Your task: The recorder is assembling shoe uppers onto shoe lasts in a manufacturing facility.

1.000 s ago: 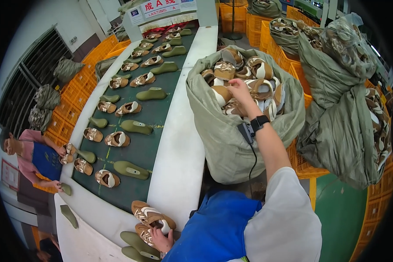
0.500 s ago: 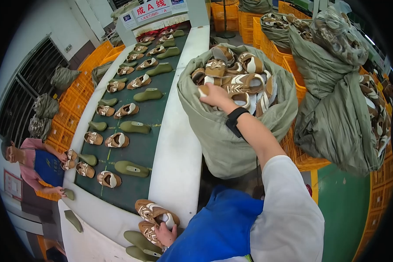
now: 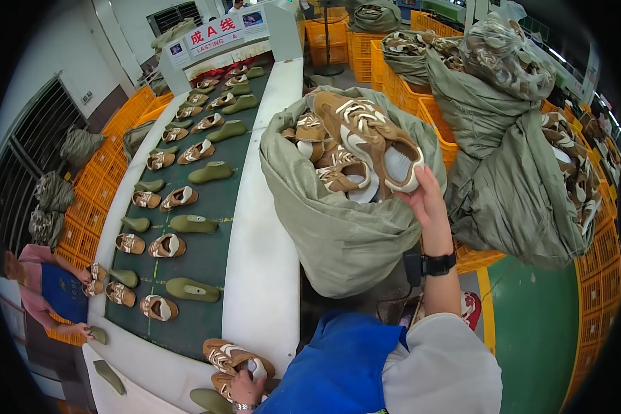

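Observation:
My right hand (image 3: pixel 426 200) grips the heel of a brown and white sneaker upper (image 3: pixel 369 127), thumb inside its collar. The laced toe points to the far left, over the other uppers in an open grey-green sack (image 3: pixel 338 241). Low in the view, my left hand (image 3: pixel 246 388) is closed on a brown sneaker upper (image 3: pixel 222 383) at the near edge of the conveyor's white border. Another laced upper (image 3: pixel 219 353) lies against it. A green shoe last (image 3: pixel 208 398) sits just beside them, partly cut off by the lower rim.
A green conveyor belt (image 3: pixel 201 269) carries rows of uppers and lasts. At its left side a co-worker in a blue apron (image 3: pixel 65 293) handles an upper and a last. Full sacks (image 3: pixel 510 186) and orange crates (image 3: pixel 438 127) stand at the right.
My right hand has moved right and nearer from the sack's left side, and now holds a sneaker upper raised over the pile. My left hand stays with the uppers. The view has shifted slightly.

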`<state>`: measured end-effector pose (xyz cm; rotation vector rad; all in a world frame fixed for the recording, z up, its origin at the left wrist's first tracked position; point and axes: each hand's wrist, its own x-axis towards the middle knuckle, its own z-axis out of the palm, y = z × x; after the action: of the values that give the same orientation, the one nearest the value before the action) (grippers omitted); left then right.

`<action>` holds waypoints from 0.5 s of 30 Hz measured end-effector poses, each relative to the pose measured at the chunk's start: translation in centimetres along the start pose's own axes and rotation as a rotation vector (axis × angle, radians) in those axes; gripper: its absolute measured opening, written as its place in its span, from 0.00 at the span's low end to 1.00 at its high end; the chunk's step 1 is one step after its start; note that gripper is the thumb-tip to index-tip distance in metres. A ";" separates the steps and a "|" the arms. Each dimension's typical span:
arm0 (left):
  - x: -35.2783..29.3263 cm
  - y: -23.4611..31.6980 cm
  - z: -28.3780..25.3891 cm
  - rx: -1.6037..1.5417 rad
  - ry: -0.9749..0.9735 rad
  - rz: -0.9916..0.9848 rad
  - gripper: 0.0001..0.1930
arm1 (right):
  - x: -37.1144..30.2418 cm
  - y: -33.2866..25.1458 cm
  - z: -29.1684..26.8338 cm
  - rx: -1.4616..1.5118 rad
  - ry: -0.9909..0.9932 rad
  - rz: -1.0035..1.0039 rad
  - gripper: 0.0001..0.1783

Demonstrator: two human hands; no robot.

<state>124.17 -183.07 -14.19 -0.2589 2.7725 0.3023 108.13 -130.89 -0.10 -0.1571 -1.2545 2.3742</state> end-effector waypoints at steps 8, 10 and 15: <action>3.8 9.3 -11.3 -0.163 0.500 0.576 0.21 | -3.7 3.7 6.1 0.080 -0.211 0.130 0.30; 4.1 11.3 -12.1 -0.158 0.496 0.643 0.21 | -4.3 6.2 7.3 0.117 -0.260 0.225 0.26; 3.3 11.9 -10.6 -0.222 0.369 0.566 0.22 | -6.2 12.5 10.0 0.148 -0.332 0.661 0.22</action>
<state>115.31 -174.66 -3.51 0.4805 3.1255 0.7709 106.48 -147.28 -5.04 -0.1518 -1.3067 3.1576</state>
